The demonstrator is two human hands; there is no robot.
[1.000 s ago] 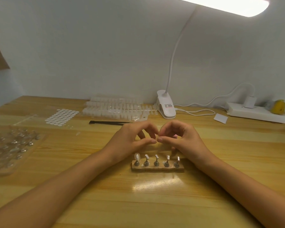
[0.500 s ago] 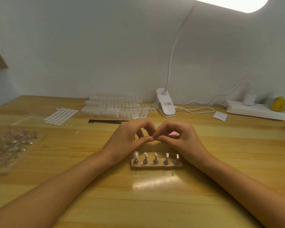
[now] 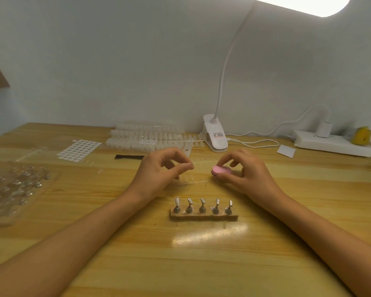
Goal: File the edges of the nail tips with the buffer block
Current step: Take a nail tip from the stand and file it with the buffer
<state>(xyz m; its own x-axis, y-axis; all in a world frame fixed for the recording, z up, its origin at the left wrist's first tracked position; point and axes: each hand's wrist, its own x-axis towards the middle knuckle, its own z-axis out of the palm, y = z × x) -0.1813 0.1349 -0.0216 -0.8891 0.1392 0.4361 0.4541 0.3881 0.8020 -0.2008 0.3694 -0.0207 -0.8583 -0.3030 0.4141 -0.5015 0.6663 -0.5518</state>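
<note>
My right hand [image 3: 244, 174] holds a small pink buffer block [image 3: 221, 169] between thumb and fingers, just above the table. My left hand [image 3: 159, 170] pinches a tiny clear nail tip [image 3: 190, 165] between thumb and forefinger; the tip is barely visible. The two hands are apart, about a hand's width. In front of them a wooden stand [image 3: 204, 216] carries a row of metal holders; the leftmost holder bears a clear nail tip [image 3: 177, 200].
Strips of clear nail tips [image 3: 150, 137] lie at the back by a white clip lamp [image 3: 215, 138]. A black tool [image 3: 129, 156], a sheet of adhesive dots [image 3: 78, 150], a clear tray of metal holders [image 3: 13, 185] on the left, a power strip [image 3: 334, 143] at right.
My hands were together with fingertips touching; now they have drawn apart sideways, and the pink buffer block shows in my right hand.
</note>
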